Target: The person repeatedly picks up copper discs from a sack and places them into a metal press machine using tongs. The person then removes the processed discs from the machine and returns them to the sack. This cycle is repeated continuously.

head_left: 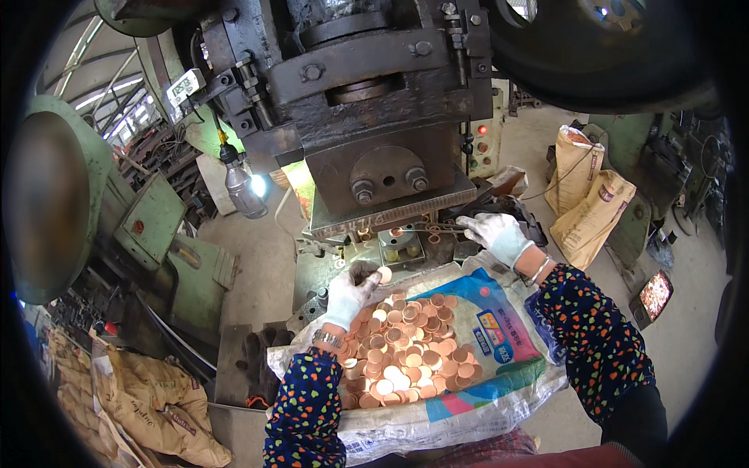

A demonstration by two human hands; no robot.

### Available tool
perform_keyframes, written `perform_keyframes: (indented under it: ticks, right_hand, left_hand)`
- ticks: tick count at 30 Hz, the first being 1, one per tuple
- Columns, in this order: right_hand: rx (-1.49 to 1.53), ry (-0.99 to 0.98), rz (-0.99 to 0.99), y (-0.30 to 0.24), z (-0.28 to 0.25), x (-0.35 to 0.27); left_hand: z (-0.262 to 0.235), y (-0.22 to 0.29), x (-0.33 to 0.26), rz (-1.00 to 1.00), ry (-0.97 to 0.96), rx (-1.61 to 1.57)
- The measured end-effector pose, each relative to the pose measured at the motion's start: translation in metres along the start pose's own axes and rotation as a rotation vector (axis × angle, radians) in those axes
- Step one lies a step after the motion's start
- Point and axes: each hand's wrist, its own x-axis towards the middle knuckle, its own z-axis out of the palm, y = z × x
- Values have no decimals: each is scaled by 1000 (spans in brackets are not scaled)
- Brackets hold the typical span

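L hand point(349, 290) grip pinched a copper disc point(384, 274), die point(402, 251) just up-right of it. R hand point(495, 232) clamped on tongs point(438, 228), long axis pointing left at die.

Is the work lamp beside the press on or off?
On. The work lamp shows a bright white glow at its head, left of the press.
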Motion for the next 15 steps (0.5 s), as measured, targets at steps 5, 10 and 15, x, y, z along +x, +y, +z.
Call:
perform_keyframes:
  ticks: [5, 10, 15]
  right_hand:
    - [-188, -10, -14, -1, 13, 17]
    - [46, 74, 75, 8, 14, 5]
    - [240, -64, 138, 14, 9, -16]
  left_hand:
    - [15, -26, 43, 0, 110, -159]
    - [40, -40, 87, 89, 305, -7]
    - [51, -37, 117, 107, 456, 545]
